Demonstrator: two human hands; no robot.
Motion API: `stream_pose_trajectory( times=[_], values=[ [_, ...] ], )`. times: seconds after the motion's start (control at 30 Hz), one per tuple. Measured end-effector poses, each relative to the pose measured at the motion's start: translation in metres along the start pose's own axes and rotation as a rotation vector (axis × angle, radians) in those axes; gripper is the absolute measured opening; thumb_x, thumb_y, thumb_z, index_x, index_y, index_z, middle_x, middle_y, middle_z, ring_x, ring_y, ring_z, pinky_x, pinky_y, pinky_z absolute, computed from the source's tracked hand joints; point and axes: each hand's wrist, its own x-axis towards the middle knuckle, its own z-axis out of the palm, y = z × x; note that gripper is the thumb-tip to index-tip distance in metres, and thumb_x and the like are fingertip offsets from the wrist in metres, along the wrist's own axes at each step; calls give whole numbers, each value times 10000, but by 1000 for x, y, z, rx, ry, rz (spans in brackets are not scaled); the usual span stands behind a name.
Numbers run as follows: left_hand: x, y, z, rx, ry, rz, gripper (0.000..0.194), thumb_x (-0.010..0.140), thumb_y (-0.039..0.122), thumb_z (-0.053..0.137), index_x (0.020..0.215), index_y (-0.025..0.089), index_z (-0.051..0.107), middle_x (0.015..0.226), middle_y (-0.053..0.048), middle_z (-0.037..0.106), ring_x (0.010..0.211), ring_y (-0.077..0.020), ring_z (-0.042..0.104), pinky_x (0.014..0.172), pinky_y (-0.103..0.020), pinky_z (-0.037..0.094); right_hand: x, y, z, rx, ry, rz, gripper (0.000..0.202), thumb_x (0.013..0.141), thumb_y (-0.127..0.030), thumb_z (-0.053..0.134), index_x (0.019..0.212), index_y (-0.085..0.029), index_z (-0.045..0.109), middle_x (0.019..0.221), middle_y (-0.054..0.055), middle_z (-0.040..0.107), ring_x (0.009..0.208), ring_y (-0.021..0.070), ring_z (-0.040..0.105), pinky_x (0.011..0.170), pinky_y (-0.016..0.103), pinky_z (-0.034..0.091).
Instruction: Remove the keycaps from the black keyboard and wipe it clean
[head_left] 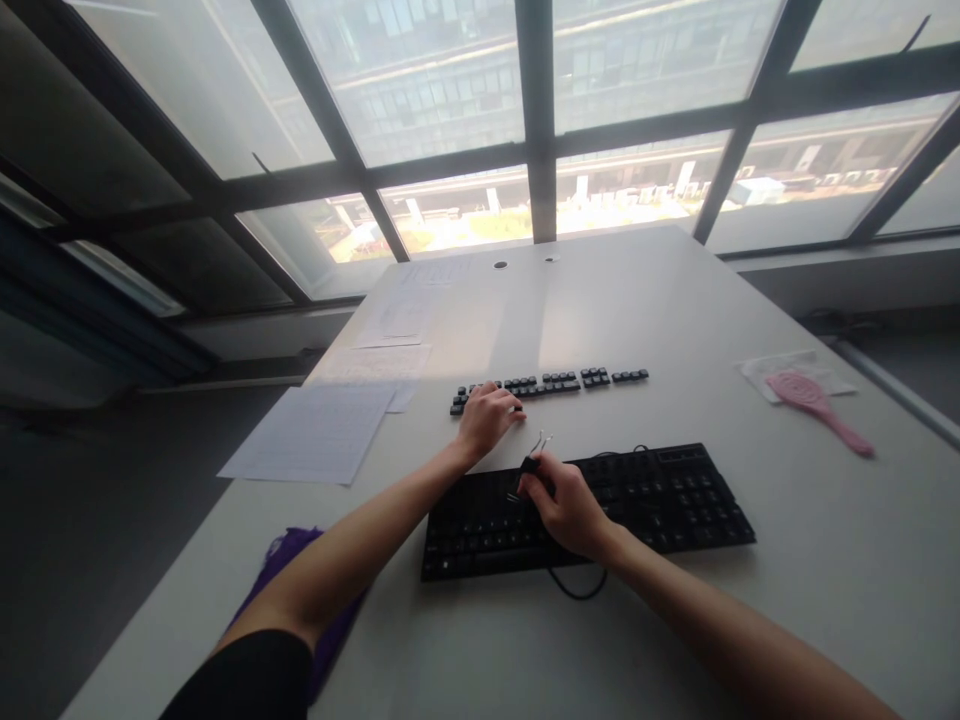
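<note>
A black computer keyboard (660,500) lies on the white table, its upper left part bare of keycaps. Over it, my right hand (562,500) is closed around a keycap puller (530,464) with a black grip and thin wire prongs at both ends. Beyond the keyboard, loose black keycaps (562,387) stand in rows. My left hand (487,418) is at the left part of these rows, fingers pinched on a small dark keycap (517,407). The hand hides some keycaps behind it.
Printed paper sheets (307,435) lie along the table's left side. A purple cloth or bag (289,545) is under my left forearm. On the right, a pink hairbrush (817,408) rests partly on clear plastic wrap. The keyboard cable (577,595) loops out in front. Windows stand behind the table (615,310).
</note>
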Motion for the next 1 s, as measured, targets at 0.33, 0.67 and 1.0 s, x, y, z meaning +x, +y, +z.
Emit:
stream_pose_trajectory(
  times=[0.33,0.67,1.0],
  values=[
    [2,-4,0,38,82,-103,100,797,325,787,859,248,782,1145,-63,654,1085,-289,490,938,-437,433,0,-1,0,-2,-13,5,86,951,-182,523,877,-204,562,759,18,670,682,174,619,662,279,447],
    [2,-5,0,-4,133,-150,175,739,311,841,884,250,763,1093,-47,668,1055,-276,510,928,-422,447,1,0,-1,36,1,2,85,953,-198,530,880,-203,574,764,14,674,697,176,622,682,287,458],
    [-29,15,-42,-83,193,-184,128,916,309,650,936,221,741,996,-61,659,966,-231,542,923,-374,446,2,8,1,164,206,38,103,958,-267,545,898,-199,594,809,42,658,748,204,624,720,325,497]
  ],
)
